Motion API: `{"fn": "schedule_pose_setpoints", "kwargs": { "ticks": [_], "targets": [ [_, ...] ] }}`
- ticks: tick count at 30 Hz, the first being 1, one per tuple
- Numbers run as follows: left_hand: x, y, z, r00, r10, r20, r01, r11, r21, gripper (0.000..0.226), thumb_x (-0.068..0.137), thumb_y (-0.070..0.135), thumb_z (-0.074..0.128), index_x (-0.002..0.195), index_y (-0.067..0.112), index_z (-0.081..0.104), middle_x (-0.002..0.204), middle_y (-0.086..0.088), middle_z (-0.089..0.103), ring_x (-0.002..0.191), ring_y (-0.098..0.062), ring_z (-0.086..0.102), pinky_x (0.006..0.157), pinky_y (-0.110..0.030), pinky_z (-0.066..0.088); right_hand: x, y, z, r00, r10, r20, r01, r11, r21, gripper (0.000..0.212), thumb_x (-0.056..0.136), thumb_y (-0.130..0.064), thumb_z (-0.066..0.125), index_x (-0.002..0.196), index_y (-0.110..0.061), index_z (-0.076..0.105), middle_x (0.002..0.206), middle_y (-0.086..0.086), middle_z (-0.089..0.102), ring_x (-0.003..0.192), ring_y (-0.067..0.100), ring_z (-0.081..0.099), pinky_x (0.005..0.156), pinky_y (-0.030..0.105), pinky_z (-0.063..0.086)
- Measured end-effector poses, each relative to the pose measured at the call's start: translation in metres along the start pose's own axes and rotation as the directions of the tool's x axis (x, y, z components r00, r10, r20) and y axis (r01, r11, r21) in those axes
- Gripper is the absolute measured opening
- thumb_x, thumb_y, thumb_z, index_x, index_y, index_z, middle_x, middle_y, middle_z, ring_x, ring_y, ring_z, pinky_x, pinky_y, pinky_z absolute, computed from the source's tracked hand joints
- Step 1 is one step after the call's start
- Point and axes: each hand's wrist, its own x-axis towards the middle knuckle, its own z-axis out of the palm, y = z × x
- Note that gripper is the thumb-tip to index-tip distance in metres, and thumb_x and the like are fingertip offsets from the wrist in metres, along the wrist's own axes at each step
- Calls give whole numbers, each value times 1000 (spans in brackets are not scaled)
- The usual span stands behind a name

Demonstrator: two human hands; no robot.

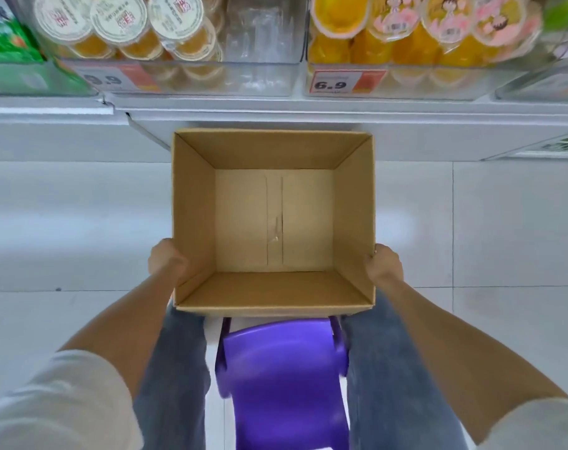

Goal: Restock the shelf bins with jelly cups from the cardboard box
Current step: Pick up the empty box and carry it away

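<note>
Below shelf bins (260,43), open brown cardboard box (273,151), creased bottom, left hand (165,261) and right hand (383,264) gripping sides

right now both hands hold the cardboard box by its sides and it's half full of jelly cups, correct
No: the cardboard box is empty; the head view shows only its bare bottom. The left hand and right hand do hold it by its sides. The jelly cups sit in the shelf bins.

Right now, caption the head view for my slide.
Left grip and right grip hold an empty cardboard box above a purple stool, below bins of jelly cups.
</note>
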Motion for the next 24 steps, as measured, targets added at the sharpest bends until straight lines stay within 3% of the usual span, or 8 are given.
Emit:
{"fn": "schedule_pose_setpoints", "kwargs": {
  "ticks": [4,12,16,19,24],
  "targets": [
    [-23,12,-13,997,55,61,-59,996,68,22,82,-1,52,101,4,63,103,-16,67,98,-35,65,83,-37,55,-16,9,-15,993,86,-79,-84,996,26,25,83,-11,42,97,-20,59,85,1,62,77,27,59,77,38,53],
    [-130,88,-49,972,197,124,-212,970,117,25,81,-3,51,100,3,66,101,-18,67,96,-35,66,75,-35,53,-78,88,-101,960,238,-147,-203,955,217,41,88,-6,35,118,-21,58,106,8,67,93,32,60,77,36,49],
    [-193,148,-30,944,269,192,-310,922,231,23,81,-3,49,97,2,65,98,-16,68,92,-34,66,69,-33,53,-93,156,-141,928,341,-152,-285,909,305,42,87,-5,37,119,-24,58,104,7,66,90,30,58,74,34,46],
    [-247,201,-3,922,315,227,-372,883,287,21,83,-1,49,96,3,64,97,-17,68,89,-34,67,65,-32,52,-99,224,-168,900,418,-123,-348,860,374,40,84,-5,37,110,-26,59,91,2,64,83,28,58,71,34,48],
    [-351,300,50,887,384,255,-458,801,386,13,83,2,49,87,5,61,87,-13,67,73,-31,67,60,-32,54,-113,351,-214,832,548,-83,-449,755,478,35,86,-6,34,102,-26,58,83,0,60,76,25,57,69,34,49]
  ]
}}
